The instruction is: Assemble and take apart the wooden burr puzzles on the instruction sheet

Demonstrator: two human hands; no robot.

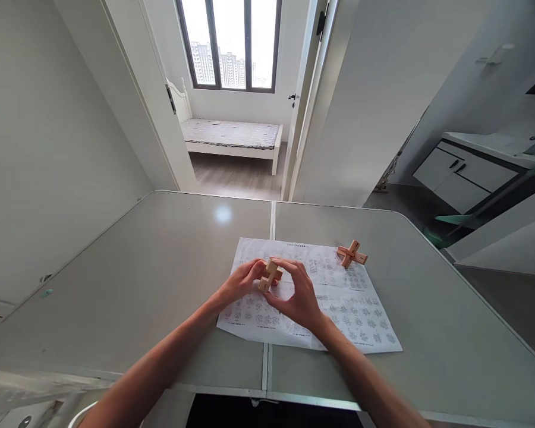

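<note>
Between my two hands are joined wooden puzzle pieces (pixel 270 276), notched light-wood blocks with a small dark mark on one end. My left hand (pixel 245 278) is closed on their left side, thumb and fingers pinching. My right hand (pixel 298 296) grips them from the right, with the thumb at the lower end and the index finger at the top. They are held above a printed instruction sheet (pixel 356 321) covered in small diagrams. A cross-shaped group of wooden puzzle pieces (pixel 352 254) lies at the sheet's upper right corner.
The grey table (pixel 160 267) has a pale seam down its middle and a raised metal edge. Beyond its far edge, a doorway shows a bed (pixel 232 134) beneath a window (pixel 229 44). A sink cabinet (pixel 466 172) stands at the right.
</note>
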